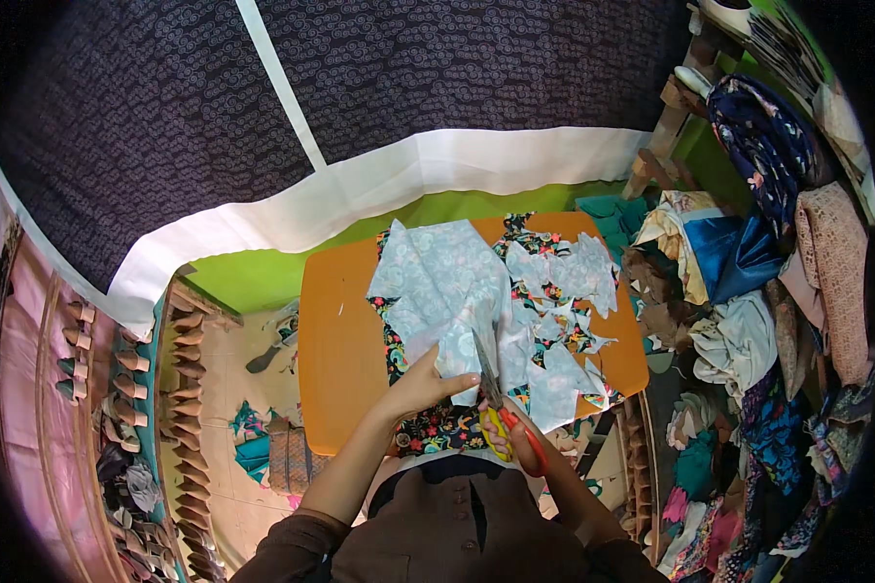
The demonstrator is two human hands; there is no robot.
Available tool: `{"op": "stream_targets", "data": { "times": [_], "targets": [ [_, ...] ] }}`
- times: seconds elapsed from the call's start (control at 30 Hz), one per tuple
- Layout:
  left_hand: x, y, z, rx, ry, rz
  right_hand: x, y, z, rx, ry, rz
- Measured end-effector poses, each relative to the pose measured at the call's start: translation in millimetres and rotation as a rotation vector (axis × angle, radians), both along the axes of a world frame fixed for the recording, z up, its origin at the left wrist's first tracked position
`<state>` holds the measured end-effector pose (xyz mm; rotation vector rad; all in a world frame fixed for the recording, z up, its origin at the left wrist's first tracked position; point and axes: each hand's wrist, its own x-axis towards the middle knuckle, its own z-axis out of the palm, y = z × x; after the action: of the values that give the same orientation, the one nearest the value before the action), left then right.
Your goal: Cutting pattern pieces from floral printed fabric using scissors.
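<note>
Atop the orange round-cornered table [335,340] lies pale-backed, dark floral cloth [437,282]; the left hand [421,387], thumb spread from forefinger, touches it. The right hand [523,439], fingers curled, grips red-and-yellow-handled metal scissors [493,391], blades at the cloth.

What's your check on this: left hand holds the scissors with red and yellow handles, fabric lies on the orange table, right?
Not the left hand: the head view shows the right hand holding the scissors with red and yellow handles. Fabric does lie on the orange table.
</note>
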<state>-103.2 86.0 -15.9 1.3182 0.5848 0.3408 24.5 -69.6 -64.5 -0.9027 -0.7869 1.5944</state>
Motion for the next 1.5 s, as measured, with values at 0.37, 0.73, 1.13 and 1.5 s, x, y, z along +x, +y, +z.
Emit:
{"op": "stream_targets", "data": {
  "times": [0.37,0.73,1.13,1.5],
  "targets": [
    [-1,4,0,-0.04,-0.007,0.011,-1,4,-1,-0.073,0.068,0.021],
    [0,3,2,0.051,-0.002,-0.011,-2,11,-18,-0.052,0.143,-0.018],
    [-10,9,-10,0.219,0.12,-0.151,8,7,17,0.007,-0.014,-0.053],
    [-10,7,3,0.289,0.14,-0.152,18,8,27,0.042,-0.349,-0.034]
  ]
}}
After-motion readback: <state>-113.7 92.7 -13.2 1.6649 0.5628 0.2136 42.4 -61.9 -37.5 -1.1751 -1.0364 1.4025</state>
